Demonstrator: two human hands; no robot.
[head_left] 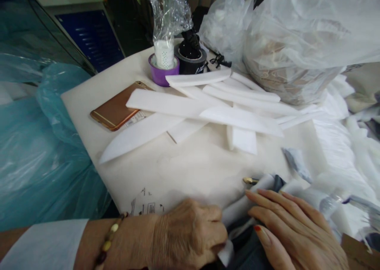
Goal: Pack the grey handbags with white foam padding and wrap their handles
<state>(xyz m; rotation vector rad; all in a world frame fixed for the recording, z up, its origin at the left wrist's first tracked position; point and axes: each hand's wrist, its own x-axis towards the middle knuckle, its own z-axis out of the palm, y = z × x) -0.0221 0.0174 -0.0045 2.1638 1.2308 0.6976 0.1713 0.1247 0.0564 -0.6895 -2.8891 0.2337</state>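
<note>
At the table's near edge my left hand is curled closed, pinching a white foam strip that wraps over a dark item. Beside it, my right hand lies with fingers stretched flat on the same white wrapping. A small gold-tipped piece pokes out just beyond my right fingertips. Several long white foam strips lie piled across the middle of the white table.
A gold phone lies at the left. Behind it stand a purple tape roll with a wrapped white core and a black tape roll. Large clear plastic bags fill the back right. Blue plastic sheeting hangs at left.
</note>
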